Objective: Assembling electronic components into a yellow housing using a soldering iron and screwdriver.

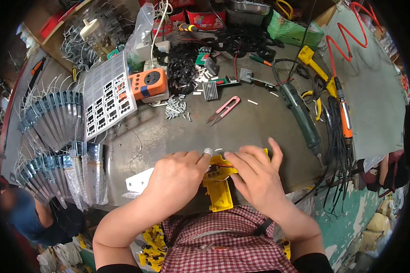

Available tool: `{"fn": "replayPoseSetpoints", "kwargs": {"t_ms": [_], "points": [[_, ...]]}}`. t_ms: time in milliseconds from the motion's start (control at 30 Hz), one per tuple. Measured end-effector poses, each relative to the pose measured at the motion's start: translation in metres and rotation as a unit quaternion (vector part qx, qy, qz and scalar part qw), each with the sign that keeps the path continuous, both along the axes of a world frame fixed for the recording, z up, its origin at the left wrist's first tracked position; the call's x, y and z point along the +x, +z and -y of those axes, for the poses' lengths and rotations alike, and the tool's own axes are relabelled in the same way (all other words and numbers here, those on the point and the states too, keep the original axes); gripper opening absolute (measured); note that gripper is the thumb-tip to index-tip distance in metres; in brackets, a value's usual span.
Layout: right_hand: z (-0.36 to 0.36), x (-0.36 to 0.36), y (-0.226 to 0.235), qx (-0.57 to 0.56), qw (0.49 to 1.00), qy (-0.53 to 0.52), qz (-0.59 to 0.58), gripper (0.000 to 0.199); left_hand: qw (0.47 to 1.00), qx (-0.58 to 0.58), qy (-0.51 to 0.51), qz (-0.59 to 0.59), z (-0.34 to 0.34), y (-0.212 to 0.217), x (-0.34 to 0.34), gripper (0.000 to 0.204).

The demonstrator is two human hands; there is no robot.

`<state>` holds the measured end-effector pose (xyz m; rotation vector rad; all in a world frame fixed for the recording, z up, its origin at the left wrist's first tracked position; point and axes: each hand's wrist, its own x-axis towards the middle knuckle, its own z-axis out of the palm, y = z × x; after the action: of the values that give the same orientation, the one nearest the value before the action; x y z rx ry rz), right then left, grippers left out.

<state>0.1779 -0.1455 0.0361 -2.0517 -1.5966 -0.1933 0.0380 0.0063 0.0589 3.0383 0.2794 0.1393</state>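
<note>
A yellow plastic housing [219, 189] lies at the near edge of the metal workbench [241, 125], between both my hands. My left hand [177, 179] grips its left side, with a taped fingertip pressing on top. My right hand [256, 175] covers its right side, index finger laid across the upper edge. Thin red and white wires show between the fingers. The lower part of the housing juts out toward my checked apron.
Pink thread snips [223, 110], loose small screws [175, 108], an orange socket tester [149, 83], a white perforated template [107, 98] and black plastic rings [182, 73] lie behind. A green power tool [300, 116] and orange screwdriver [345, 119] lie right. Fanned metal strips [54, 120] fill the left.
</note>
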Motion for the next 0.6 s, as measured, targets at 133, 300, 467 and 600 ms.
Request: {"fn": "replayPoseSetpoints", "kwargs": {"t_ms": [133,300,467,600], "points": [[-0.007,0.013,-0.012,-0.012,0.991,0.117,-0.061,0.031,0.996,-0.045,0.001,0.071,0.001,0.004,0.001,0.036],[-0.006,0.011,-0.011,0.018,0.976,0.079,-0.201,0.021,0.969,-0.149,-0.025,0.193,-0.003,-0.005,-0.007,0.038],[-0.01,0.026,-0.004,0.035,0.961,0.122,-0.245,0.014,0.902,-0.403,0.019,0.152,-0.006,-0.01,-0.009,0.024],[-0.009,0.025,-0.003,0.023,0.967,0.16,-0.199,0.013,0.916,-0.374,0.012,0.145,-0.002,-0.01,-0.009,0.024]]}}
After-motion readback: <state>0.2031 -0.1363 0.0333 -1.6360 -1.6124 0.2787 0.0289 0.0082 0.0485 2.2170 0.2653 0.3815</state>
